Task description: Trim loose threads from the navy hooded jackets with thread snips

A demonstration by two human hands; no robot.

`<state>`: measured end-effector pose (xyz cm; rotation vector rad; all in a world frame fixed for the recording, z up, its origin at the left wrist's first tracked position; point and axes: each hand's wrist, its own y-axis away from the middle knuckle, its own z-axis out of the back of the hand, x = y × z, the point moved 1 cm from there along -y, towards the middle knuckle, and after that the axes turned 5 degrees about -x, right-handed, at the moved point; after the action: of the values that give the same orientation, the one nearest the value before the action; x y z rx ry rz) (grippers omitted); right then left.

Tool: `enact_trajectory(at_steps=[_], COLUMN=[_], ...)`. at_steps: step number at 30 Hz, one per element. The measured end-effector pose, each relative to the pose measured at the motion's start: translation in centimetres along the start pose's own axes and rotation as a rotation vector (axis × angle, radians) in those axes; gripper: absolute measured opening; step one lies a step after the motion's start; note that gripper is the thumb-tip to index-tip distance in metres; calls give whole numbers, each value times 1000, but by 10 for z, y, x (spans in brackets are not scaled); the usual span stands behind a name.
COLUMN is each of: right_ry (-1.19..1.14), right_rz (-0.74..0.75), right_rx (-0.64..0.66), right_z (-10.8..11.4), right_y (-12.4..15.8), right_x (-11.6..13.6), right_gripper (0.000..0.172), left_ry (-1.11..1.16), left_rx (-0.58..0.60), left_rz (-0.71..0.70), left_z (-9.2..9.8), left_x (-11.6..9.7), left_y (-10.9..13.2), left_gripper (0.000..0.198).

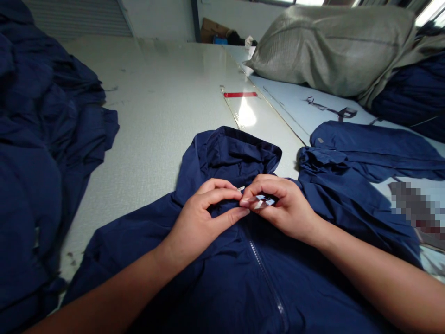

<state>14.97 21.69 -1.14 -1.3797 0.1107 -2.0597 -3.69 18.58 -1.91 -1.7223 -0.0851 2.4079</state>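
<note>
A navy hooded jacket [215,264] lies face up in front of me, its hood [236,153] pointing away and its front zipper [266,276] running toward me. My left hand [212,204] is closed in a pinch at the neck, its fingertips touching those of the other hand. What it pinches is hidden, though a small white bit shows at the tips. My right hand [278,204] is closed too, with small white and light-blue labels [264,201] sticking out between thumb and fingers.
Navy garments [41,139] are heaped on the left of the pale table [156,97]. More navy clothing [375,148] lies to the right. Behind it sits a big grey-green sack [330,51]. Red tape [240,94] marks the tabletop beyond the hood.
</note>
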Motion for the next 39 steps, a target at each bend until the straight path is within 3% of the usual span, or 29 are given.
enact_trajectory(at_steps=[11, 18, 23, 29, 39], right_ry=[-79, -121, -155, -10, -5], right_rz=[-75, -146, -246, -93, 2], right_rx=[31, 74, 119, 242, 307], right_z=[-6, -8, 8, 30, 32], right_y=[0, 2, 0, -3, -5], right_x=[-3, -5, -9, -16, -28], right_gripper=[16, 18, 30, 25, 20], left_ry=[307, 232, 166, 135, 116], left_rx=[66, 85, 102, 115, 159], left_rz=[214, 255, 227, 262, 324], left_z=[-2, -3, -1, 1, 1], left_x=[6, 8, 5, 3, 4], left_y=[2, 1, -1, -2, 0], left_gripper=[8, 8, 9, 11, 16])
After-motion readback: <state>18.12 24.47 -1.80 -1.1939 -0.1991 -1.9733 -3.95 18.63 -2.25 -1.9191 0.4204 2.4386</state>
